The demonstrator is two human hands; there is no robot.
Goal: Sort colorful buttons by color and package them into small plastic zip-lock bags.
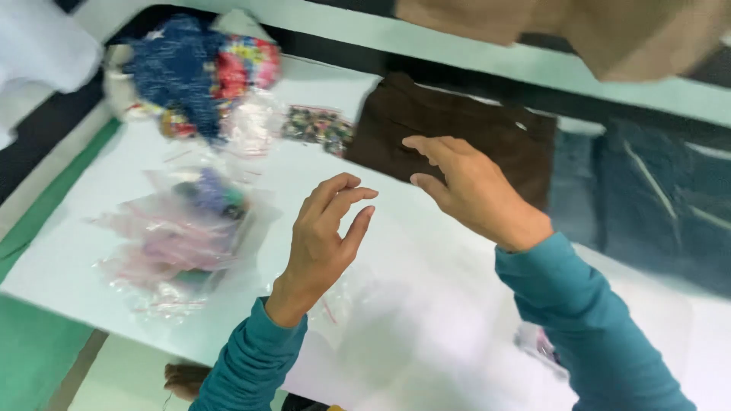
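The counter (426, 251) was a pale, almost white sheet, seen tilted, with a green strip (30, 350) running along its near-left edge and a dark gap along the far edge. Beyond that gap a light band crossed the view, and tan fabric (609, 30) hung into the top right corner. At the far left lay a heap of patterned cloth (198, 68), blue and multicoloured, beside a small bag of dark mixed bits (318, 125). Nearer, at the left, a pile of clear plastic bags (179, 228) with pinkish seams was spread loosely, something dark blue showing inside one. Dark blue garments (655, 198) lay at the right. The middle of the counter between the bags and the brown cloth stood open, with room around both hands. The left hand (324, 236) hovered above that bare stretch, its grip loosely curled and half open, thumb and fingers apart, holding nothing. The right hand (472, 190) reached toward the folded brown cloth (457, 125) near the far edge, grip open, fingertips at the cloth's near edge; whether they touched it I could not tell. Both arms wore teal sleeves (594, 327).
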